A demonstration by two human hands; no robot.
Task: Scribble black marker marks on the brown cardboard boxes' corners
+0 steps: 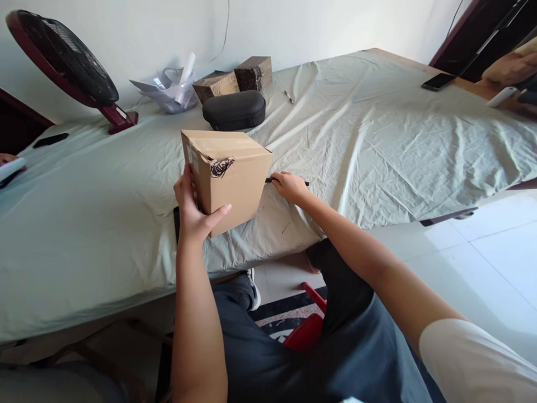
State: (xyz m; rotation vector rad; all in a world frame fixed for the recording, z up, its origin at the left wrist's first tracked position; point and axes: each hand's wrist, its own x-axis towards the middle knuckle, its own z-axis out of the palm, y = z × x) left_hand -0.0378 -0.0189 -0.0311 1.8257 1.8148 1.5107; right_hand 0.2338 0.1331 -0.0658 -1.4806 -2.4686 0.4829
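My left hand (193,208) grips a brown cardboard box (229,173) from its near left corner, thumb on one side, fingers wrapped under the front face. The box is closed and tilted, with a black scribble on its front face near the top. My right hand (290,186) rests on the grey-green sheet (377,129) just right of the box, fingers closed on a thin black pen (268,180) that lies flat along the sheet.
A black oval case (234,109), two wooden blocks (235,80) and clear plastic wrapping (170,89) lie behind the box. A red-framed fan (67,61) stands at back left. A phone (438,81) and another person's hand (509,67) are at far right.
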